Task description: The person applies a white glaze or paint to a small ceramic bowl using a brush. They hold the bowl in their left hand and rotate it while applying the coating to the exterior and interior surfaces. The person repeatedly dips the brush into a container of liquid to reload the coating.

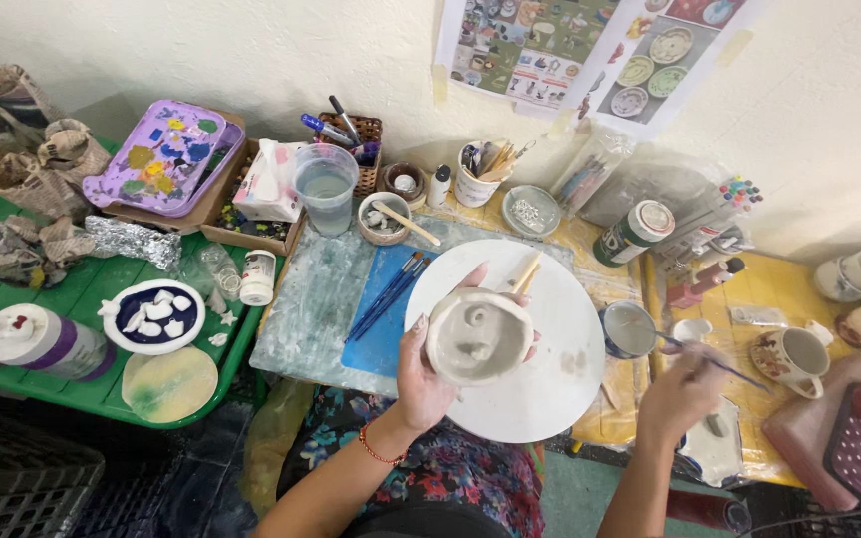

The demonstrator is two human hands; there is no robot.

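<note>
Two blue brushes (386, 296); two mugs (794, 357); one turntable (560, 389).

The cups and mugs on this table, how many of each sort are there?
Clear plastic cup of water: 1
White cup holding tools: 1
Floral mug: 1
White mug by the wall: 1
Total: 4

The right hand (685, 391) is smeared with motion blur, so its grip on the thin brush (715, 361) cannot be read; the brush tip is lost inside the small paint tin (630, 329); the left hand (426, 374) has its palm hidden behind the grey clay piece (478, 336), fingers showing only at the rim; the wall poster (590, 50) is cut by the top edge; the red-brown cushion (849, 438) runs off the right edge; the black crate (22, 488) is clipped at the bottom left corner.
</note>
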